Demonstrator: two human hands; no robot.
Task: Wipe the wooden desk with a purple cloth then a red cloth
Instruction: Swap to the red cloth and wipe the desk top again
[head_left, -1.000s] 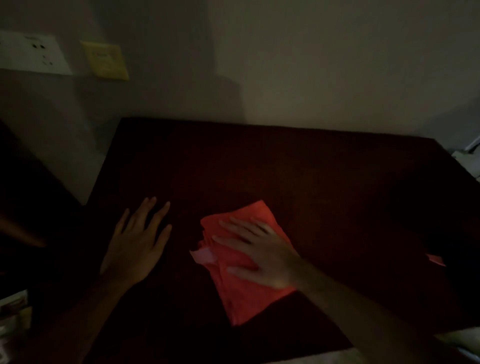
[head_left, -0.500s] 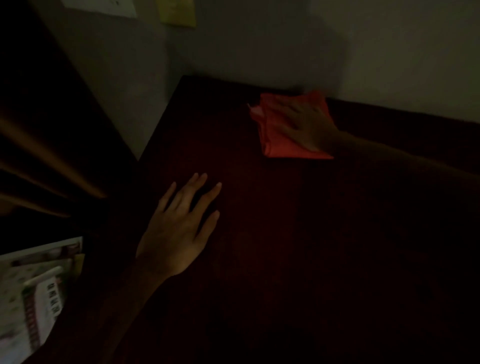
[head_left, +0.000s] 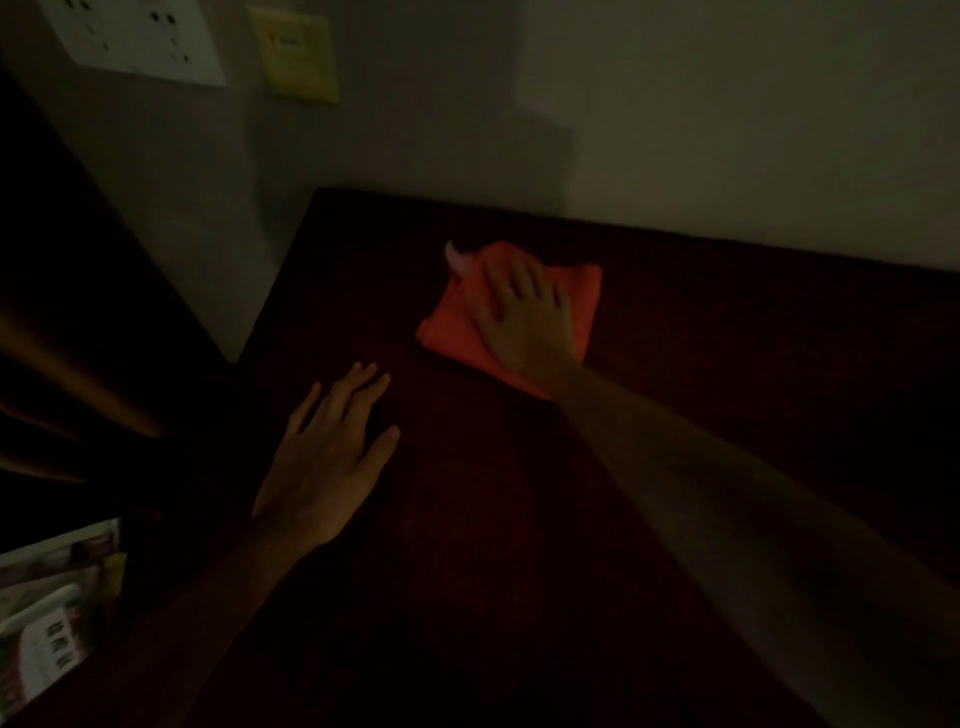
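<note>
The room is dim. A folded red cloth (head_left: 452, 322) lies on the dark wooden desk (head_left: 727, 364), toward its far left part near the wall. My right hand (head_left: 524, 322) lies flat on top of the cloth with fingers spread, pressing it to the wood, arm stretched out from the lower right. My left hand (head_left: 332, 452) rests palm-down on the desk near its left edge, fingers apart, holding nothing. No purple cloth is in view.
A grey wall runs behind the desk, with a white socket plate (head_left: 135, 36) and a yellow plate (head_left: 296, 57) at the upper left. Dark furniture (head_left: 62, 312) stands left of the desk. Printed packaging (head_left: 47, 623) lies at the lower left.
My right hand slid the red cloth from the near middle of the desk up to the far edge, then back a little toward me. The left hand stayed planted.
</note>
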